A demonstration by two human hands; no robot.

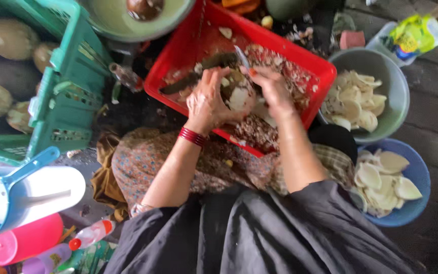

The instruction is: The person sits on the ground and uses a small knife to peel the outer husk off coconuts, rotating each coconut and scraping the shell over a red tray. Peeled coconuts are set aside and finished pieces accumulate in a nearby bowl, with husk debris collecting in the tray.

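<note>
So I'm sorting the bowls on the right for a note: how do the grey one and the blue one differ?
The grey bowl sits farther from the person, against the red tray; the blue bowl is nearer, beside the knee. The grey bowl's white pieces look smaller and more heaped; the blue bowl's are bigger, flatter slices. Both are round and hold pale peeled pieces.

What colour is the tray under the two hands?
Red: the tray shows clearly in the head view, under both hands.

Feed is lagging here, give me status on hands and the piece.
Left hand grips coconut piece. Right hand holds knife on it. Both over red tray; nothing blocking.
</note>
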